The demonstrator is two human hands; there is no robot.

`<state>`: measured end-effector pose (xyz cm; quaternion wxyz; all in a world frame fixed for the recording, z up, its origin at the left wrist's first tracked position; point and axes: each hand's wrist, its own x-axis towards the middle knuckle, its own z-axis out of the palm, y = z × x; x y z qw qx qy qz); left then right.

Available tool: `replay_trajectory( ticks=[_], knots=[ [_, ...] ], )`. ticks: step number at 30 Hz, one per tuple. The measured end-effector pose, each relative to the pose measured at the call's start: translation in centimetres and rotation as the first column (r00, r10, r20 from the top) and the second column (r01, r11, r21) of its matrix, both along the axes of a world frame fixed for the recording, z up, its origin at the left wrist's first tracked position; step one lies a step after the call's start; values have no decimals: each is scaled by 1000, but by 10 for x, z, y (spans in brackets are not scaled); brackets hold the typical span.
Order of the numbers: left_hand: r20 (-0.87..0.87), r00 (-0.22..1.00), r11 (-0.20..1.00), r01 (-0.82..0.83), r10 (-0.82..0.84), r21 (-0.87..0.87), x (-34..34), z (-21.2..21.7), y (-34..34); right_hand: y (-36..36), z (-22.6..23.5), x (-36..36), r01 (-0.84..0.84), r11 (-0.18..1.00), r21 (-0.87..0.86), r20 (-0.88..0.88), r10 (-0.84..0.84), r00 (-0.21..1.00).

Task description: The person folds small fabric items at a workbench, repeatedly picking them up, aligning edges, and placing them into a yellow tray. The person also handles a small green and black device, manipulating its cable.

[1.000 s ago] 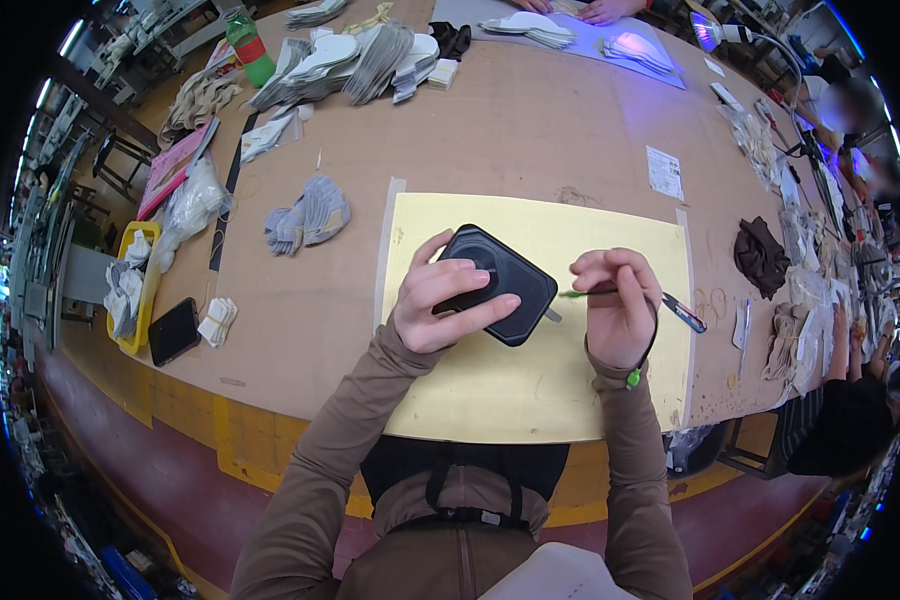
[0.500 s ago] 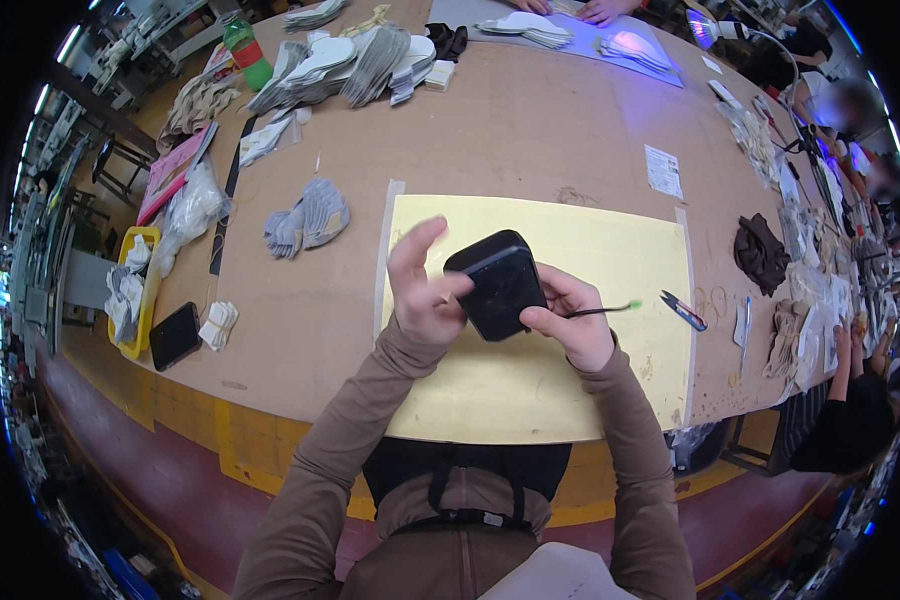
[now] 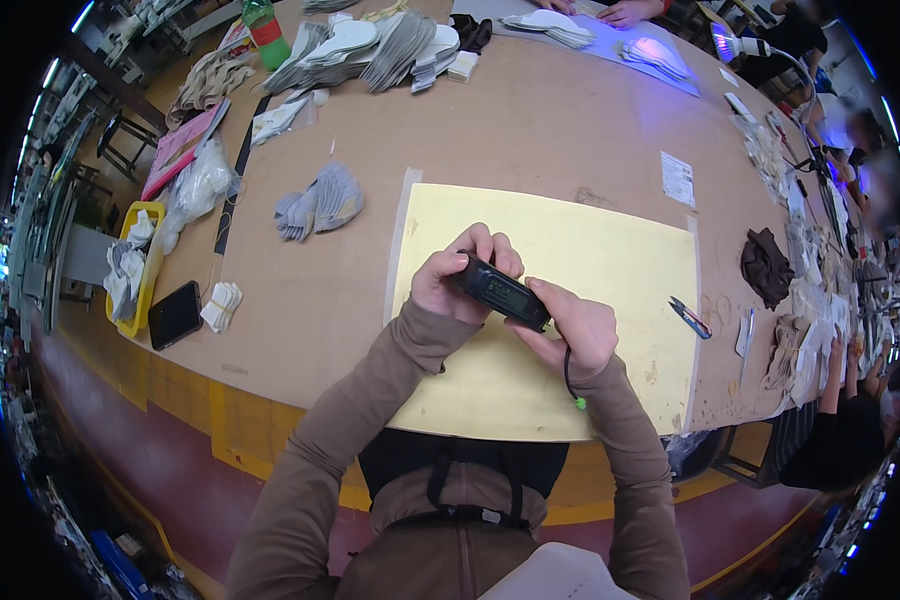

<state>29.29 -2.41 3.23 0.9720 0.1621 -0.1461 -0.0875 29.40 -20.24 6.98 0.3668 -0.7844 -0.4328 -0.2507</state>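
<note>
Between my two hands is a black box-shaped electronic device (image 3: 505, 292), tipped so that a narrow side with a small display faces up. My left hand (image 3: 460, 272) is closed round its left end, thumb in front and fingertips over the back. At the other end, my right hand (image 3: 573, 328) grips it between thumb and fingers. A short dark cord with a green tip (image 3: 579, 402) hangs below my right hand. The device is held above a yellow sheet (image 3: 550, 390), taped along its sides to the brown table.
Grey sock bundles (image 3: 320, 203) lie left of the sheet. A smartphone (image 3: 176, 315) and yellow basket (image 3: 138, 265) are at the left edge. Thread snips (image 3: 690, 318) lie right of the sheet. Stacked socks (image 3: 370, 50) and a lit lamp (image 3: 727, 42) stand farther back; other people work there and rightward.
The device has turned from its broad flat face to its narrow display side. My left fingers, spread before, have closed on it. The cord now hangs down instead of pointing right.
</note>
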Motion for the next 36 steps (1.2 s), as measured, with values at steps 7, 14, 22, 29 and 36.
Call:
replay_trajectory(
  ticks=[7,14,22,29,36],
  knots=[
    [81,996,985,-49,36,165,-3,10,5,0,2,-2,-34,999,-7,-133,33,991],
    [287,957,739,-215,31,638,-20,34,-6,5,-28,-7,196,531,824,-562,807,179],
    [79,986,621,-156,149,768,-9,26,-6,2,-23,8,192,712,675,-645,696,-315],
    [-88,927,492,-112,365,863,0,18,1,-1,-6,16,149,978,149,-918,80,389],
    [153,800,408,-448,579,796,6,16,12,-19,-22,23,225,942,251,-838,95,537]
  ],
)
